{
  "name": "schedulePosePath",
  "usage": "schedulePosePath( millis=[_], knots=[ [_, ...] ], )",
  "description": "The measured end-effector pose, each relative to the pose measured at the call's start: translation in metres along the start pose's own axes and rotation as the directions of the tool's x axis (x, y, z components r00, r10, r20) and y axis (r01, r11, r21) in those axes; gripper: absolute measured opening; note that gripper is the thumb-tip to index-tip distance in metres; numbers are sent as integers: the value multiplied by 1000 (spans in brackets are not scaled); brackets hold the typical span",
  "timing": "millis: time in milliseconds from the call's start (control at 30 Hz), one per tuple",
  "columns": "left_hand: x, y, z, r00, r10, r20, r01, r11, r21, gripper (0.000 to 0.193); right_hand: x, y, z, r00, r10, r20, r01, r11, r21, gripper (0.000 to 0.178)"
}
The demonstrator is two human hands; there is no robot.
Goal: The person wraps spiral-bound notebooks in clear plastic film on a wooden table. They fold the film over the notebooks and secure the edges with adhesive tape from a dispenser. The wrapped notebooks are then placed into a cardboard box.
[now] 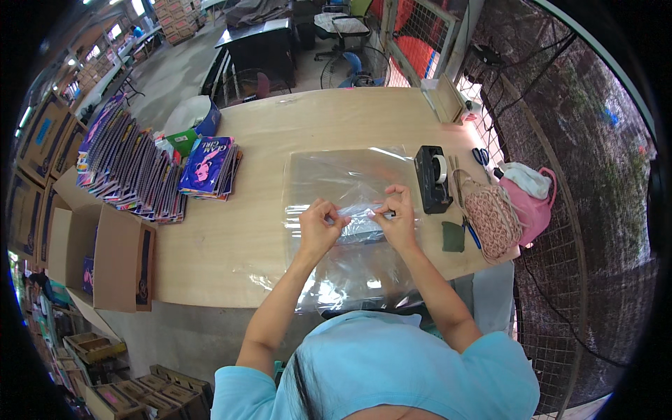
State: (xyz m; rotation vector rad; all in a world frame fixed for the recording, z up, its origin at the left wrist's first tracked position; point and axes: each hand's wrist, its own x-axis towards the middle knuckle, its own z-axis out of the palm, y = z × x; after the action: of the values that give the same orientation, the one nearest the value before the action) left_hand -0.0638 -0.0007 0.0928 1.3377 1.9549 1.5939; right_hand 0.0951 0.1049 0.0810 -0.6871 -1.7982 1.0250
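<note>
A large sheet of clear plastic film point(327, 176) lies on the table in front of me and drapes over its front edge. With thumb and fingers pressed together, my left hand point(320, 228) pinches a gathered part of the film. A short distance to the right, my right hand point(396, 222) pinches the same bunched strip, its other fingers curled up. Between the hands the plastic is creased and shiny. A black tape dispenser point(432, 182) with a pale roll stands just right of the film.
On the tabletop point(259, 140) are a small stack of purple notebooks point(208, 166), a long leaning row of notebooks point(133, 161), scissors point(480, 156), a green cloth square point(453, 236), a woven bag point(490, 217) and a pink bag point(535, 210). An open cardboard box point(119, 259) stands at the left edge.
</note>
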Motion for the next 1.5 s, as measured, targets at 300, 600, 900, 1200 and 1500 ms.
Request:
schedulePosePath(
  millis=[300, 600, 900, 1200, 1500],
  knots=[
    [33, -19, 3, 880, -396, 262, 473, 680, -560, 19, 54, 27, -7, 784, 464, 412, -574, 794, 199, 32],
    [21, -17, 5, 953, -252, 167, 301, 832, -465, 18, 13, -48, -6, 941, -267, 206, 328, 869, -371, 21],
    [3, -12, 17, 952, -306, -21, 258, 836, -484, 18, -53, -10, 17, 967, -255, 5, 244, 921, -303, 22],
    [61, 22, -28, 648, -26, 761, -111, 986, 128, 79, -55, 38, -2, 746, -550, 376, 665, 588, -461, 41],
    [46, 32, -16, 727, 29, 686, -350, 875, 334, 68, 45, 160, -185, 713, 625, -317, -686, 717, -128, 15]
  ],
)
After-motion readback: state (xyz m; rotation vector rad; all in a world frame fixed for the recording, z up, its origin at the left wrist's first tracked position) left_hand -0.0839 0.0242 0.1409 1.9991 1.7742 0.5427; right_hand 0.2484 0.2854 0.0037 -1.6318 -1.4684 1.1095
